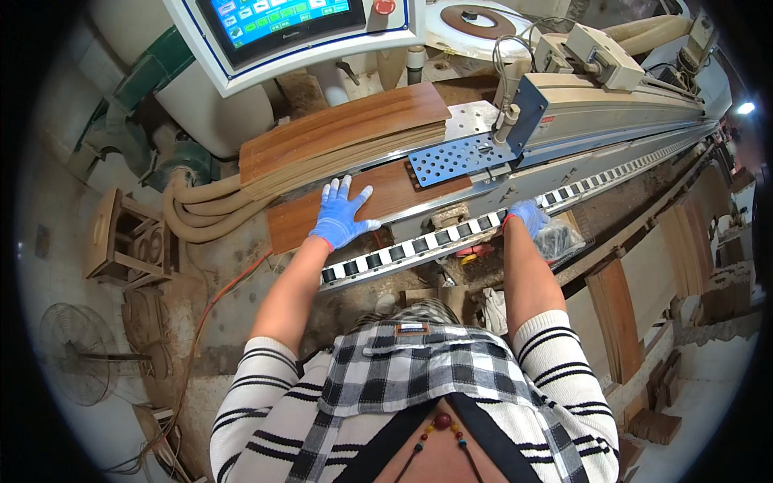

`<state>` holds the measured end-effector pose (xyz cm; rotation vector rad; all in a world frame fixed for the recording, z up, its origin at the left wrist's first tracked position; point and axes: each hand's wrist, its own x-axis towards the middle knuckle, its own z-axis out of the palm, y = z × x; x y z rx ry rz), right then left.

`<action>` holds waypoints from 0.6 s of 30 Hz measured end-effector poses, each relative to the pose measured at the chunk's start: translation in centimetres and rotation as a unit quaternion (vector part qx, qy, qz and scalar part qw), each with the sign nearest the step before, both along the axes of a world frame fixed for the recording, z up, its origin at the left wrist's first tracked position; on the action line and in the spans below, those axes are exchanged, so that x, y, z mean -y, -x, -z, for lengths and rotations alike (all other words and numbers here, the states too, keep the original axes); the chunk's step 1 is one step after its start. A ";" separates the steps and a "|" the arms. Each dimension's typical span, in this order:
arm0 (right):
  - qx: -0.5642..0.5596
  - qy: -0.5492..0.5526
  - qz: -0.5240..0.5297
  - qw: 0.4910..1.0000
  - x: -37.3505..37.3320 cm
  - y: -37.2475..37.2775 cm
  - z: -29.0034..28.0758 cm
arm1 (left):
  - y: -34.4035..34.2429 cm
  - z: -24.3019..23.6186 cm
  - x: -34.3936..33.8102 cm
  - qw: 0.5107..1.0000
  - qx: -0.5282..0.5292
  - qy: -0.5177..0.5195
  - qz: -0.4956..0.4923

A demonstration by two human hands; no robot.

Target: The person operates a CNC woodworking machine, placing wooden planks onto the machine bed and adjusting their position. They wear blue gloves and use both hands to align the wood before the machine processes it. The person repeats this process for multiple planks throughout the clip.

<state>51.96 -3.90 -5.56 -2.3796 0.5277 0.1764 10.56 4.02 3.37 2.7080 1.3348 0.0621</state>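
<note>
My left hand (341,217), in a blue glove with white fingertips, lies spread on a brown wood-grain board (298,217). The board's right part runs beneath a blue perforated plate (455,161) on the machine. My right hand (527,216), gloved the same way, is closed over the long roller rail (419,246), with its fingers partly hidden. Black and white rollers line this rail on the near side of the machine. Behind my left hand, a stack of similar boards (346,133) rests along the machine's far side.
A control screen (282,24) with a red button (384,6) stands at the top. Hoses (201,213) and a wooden stool (129,241) are at left, above a standing fan (76,354). More boards (616,318) lie at right. An orange cord (221,294) crosses the floor.
</note>
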 end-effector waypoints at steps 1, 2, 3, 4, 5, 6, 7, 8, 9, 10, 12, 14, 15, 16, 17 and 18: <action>-0.006 -0.006 -0.001 1.000 0.0 0.0 -0.2 | -0.5 0.2 -0.3 1.000 -0.002 0.004 -0.009; -0.013 -0.009 -0.006 1.000 0.1 0.2 -0.6 | -1.0 0.2 -0.3 1.000 -0.005 0.007 -0.017; -0.020 -0.012 -0.012 1.000 0.2 0.4 -1.2 | -1.5 0.3 -0.2 0.999 -0.008 -0.006 -0.034; -0.026 -0.016 -0.019 0.999 0.2 0.7 -1.6 | -1.7 0.5 0.0 0.999 0.000 -0.007 -0.046; -0.023 -0.019 -0.014 0.999 0.3 0.9 -1.9 | -2.0 0.6 0.3 0.998 0.008 -0.008 -0.057; -0.020 -0.022 -0.011 0.999 0.3 1.2 -2.2 | -2.0 0.7 0.7 0.997 0.017 -0.009 -0.068; -0.016 -0.026 -0.009 1.000 0.3 1.3 -2.4 | -1.7 1.0 1.2 0.996 0.038 -0.019 -0.077; -0.006 -0.022 -0.006 1.000 0.4 0.9 -2.1 | -1.4 0.5 1.7 0.995 0.041 -0.021 -0.090; 0.001 -0.017 -0.005 1.000 0.4 0.7 -1.4 | -0.7 -0.6 2.4 0.994 0.041 -0.021 -0.104; 0.008 -0.013 -0.003 1.000 0.6 0.4 -0.7 | 0.3 -1.0 2.9 0.992 0.042 -0.022 -0.117; -0.001 -0.013 -0.024 1.000 0.8 1.5 -2.4 | 3.8 -0.4 3.8 0.978 0.060 -0.077 -0.187; -0.010 -0.010 -0.032 0.999 1.0 1.9 -3.1 | 7.2 0.3 4.5 0.963 0.058 -0.107 -0.241; -0.014 -0.007 -0.034 0.999 0.9 1.7 -3.1 | 8.6 0.7 4.7 0.956 0.068 -0.090 -0.273; -0.020 -0.003 -0.035 0.999 1.0 1.8 -3.1 | 9.7 1.0 4.9 0.947 0.076 -0.071 -0.304; -0.024 0.009 -0.065 0.998 1.1 2.4 -3.9 | 10.7 1.6 5.1 0.942 0.085 -0.059 -0.320; -0.020 0.004 -0.058 0.998 1.1 2.3 -3.7 | 11.5 2.2 5.2 0.937 0.093 -0.049 -0.332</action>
